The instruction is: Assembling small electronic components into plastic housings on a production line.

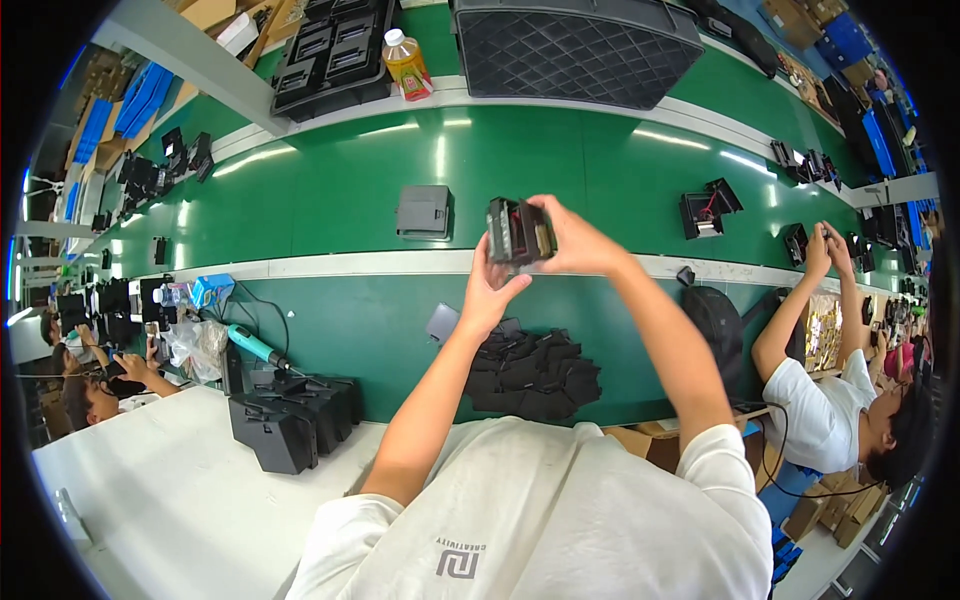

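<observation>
A black open-sided plastic housing [505,232], with reddish and brownish parts showing inside, is held up over the far rail of the bench. My left hand [490,298] grips it from below and the near left side. From the right, my right hand [578,240] has its fingers over the top and far edge. Its details are slightly blurred. Left of it, a closed dark box [424,212] lies on the green belt. Below my hands, a heap of flat black pieces [535,372] covers part of the green bench, beside a small grey plate [442,322].
A teal electric screwdriver [254,344] lies left, above several black housings [290,422]. An opened box with red wires [706,213] sits right on the belt. Beyond stand a black crate [578,50] and a drink bottle [406,68]. A co-worker [830,390] works at the right.
</observation>
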Available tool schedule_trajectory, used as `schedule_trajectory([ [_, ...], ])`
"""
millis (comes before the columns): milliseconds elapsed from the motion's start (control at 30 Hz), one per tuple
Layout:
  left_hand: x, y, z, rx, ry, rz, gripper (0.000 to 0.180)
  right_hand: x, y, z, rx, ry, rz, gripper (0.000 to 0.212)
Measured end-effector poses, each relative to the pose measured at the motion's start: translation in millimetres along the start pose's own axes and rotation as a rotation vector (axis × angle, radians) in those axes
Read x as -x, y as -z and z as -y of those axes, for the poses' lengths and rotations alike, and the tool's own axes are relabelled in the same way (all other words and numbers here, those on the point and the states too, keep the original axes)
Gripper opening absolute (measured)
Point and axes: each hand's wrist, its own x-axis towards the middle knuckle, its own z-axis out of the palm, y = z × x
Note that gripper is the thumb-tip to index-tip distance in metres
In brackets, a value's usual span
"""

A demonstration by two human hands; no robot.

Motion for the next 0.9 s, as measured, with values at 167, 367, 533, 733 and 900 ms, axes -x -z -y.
schedule_trajectory([
  [167, 54, 3, -27, 0.098, 0.114, 0.065, 0.074, 62, -28, 51, -0.320, -0.075, -0.110, 0.094],
  [367, 103, -3, -40, 0.014, 0.043, 0.096, 0.064, 109, -62, 81, -0.146, 0.005, -0.212, 0.090],
  [533, 136, -10, -59, -0.202, 0.123, -0.059, 0.052, 136, -95, 94, -0.011, 0.117, -0.331, 0.084],
  [733, 174, 21, -63, -0.142, 0.261, 0.177, 0.036, 168, -133, 95, -0.573, -0.126, -0.260, 0.064],
  [900, 195, 28, -52, 0.085, 0.376, 0.016, 0.036, 188, -144, 67, -0.693, -0.195, -0.394, 0.048],
])
